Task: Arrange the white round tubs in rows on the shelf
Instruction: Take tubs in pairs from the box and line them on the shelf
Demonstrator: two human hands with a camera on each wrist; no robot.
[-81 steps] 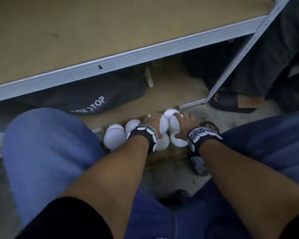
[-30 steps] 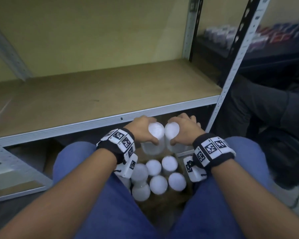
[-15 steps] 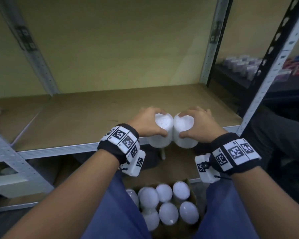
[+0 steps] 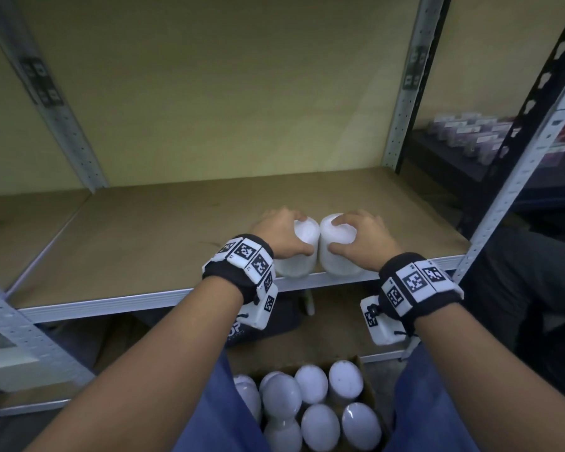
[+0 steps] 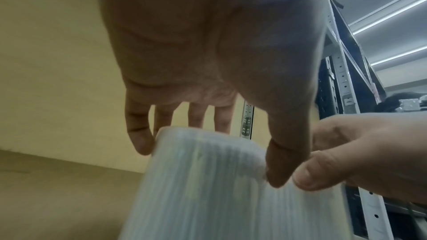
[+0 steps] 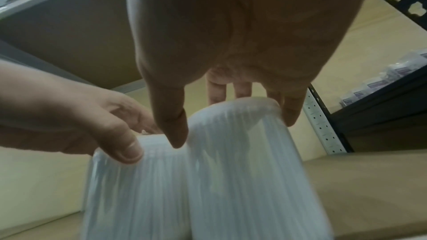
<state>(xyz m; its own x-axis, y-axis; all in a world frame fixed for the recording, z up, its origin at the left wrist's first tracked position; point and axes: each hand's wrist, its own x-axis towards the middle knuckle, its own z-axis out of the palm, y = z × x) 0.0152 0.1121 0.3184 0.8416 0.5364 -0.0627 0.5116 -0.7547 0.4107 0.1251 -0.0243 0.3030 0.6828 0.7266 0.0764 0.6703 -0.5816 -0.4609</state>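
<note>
Two white round tubs stand side by side and touching near the front edge of the brown shelf board. My left hand grips the left tub by its top, fingers and thumb curled over the rim. My right hand grips the right tub the same way. In the left wrist view the left tub shows ribbed sides under my left hand. In the right wrist view my right hand holds the right tub, with the left tub beside it. Whether the tubs touch the board I cannot tell.
A cardboard box on the floor between my knees holds several more white tubs. Grey metal uprights frame the shelf. A dark shelf with small packets stands at the right. A dark bag lies on the lower shelf.
Both hands lifted one tub each out of the box, raised them over the shelf's front rail and moved them forward and down onto the board's front part.
</note>
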